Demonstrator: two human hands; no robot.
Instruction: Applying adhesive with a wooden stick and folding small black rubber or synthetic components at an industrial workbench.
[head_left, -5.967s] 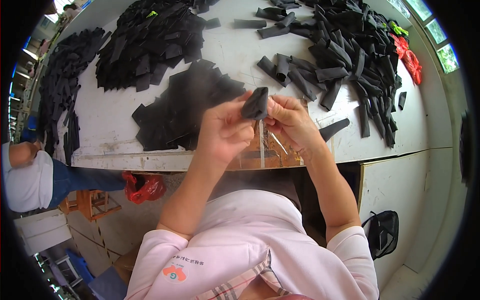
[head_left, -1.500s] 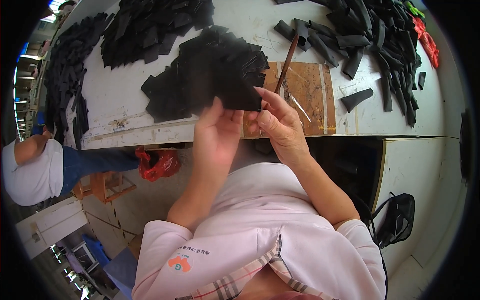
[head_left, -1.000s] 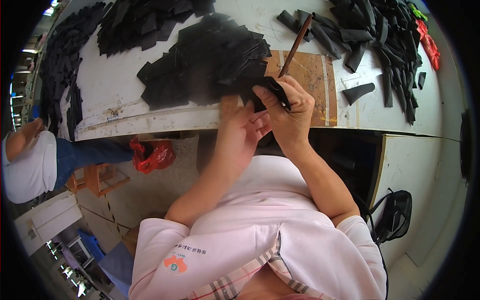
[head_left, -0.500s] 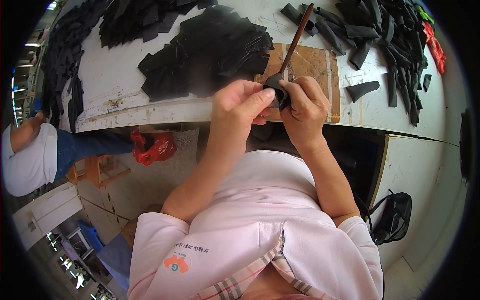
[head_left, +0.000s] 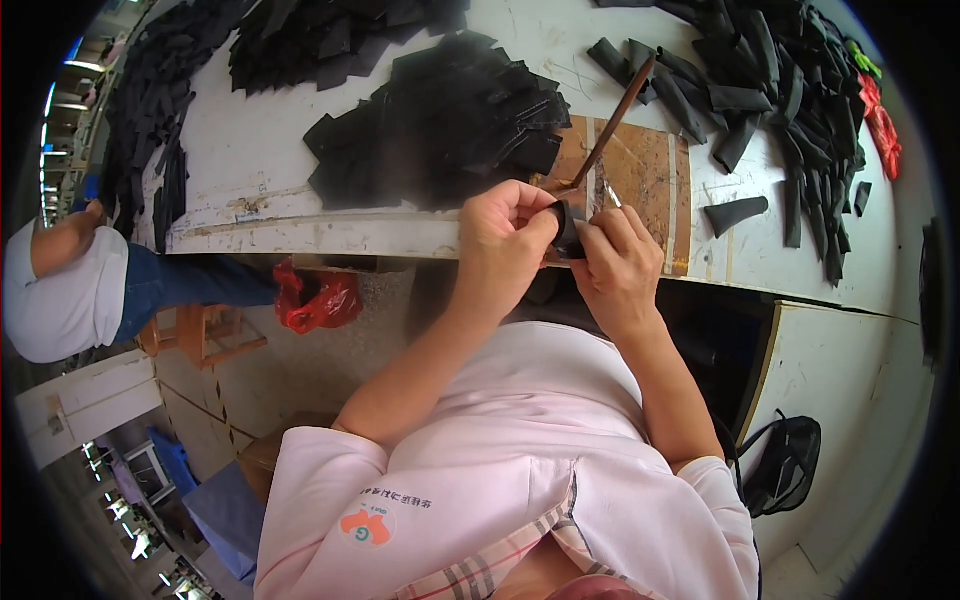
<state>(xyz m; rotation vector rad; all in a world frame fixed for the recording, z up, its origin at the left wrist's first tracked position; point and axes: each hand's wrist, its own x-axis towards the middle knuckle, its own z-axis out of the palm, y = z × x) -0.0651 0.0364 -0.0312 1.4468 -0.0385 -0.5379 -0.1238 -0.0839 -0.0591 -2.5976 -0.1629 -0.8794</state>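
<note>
A small black fabric piece (head_left: 567, 236), curled like a short tube, is between my two hands just over the table's front edge. My left hand (head_left: 503, 238) pinches its left side with thumb and forefinger. On the other side my right hand (head_left: 622, 262) grips it with bent fingers. A slim silvery tip (head_left: 612, 194) shows beside the right fingers; I cannot make out what it belongs to. Just beyond the hands, a brown stick (head_left: 618, 118) slants up and to the right over a brown board (head_left: 660, 185), its near end apart from the piece.
Left of the board lies a large heap of flat black pieces (head_left: 440, 130). Several black tubes (head_left: 760, 80) are piled at the right, with one single tube (head_left: 736, 215) nearer. Another person (head_left: 70, 290) is at the far left. A red plastic bag (head_left: 318, 300) hangs below the table edge.
The black piece has come away from the stick's near end, slightly toward me. The silvery tip now shows by my right fingers. The whole view has shifted a little.
</note>
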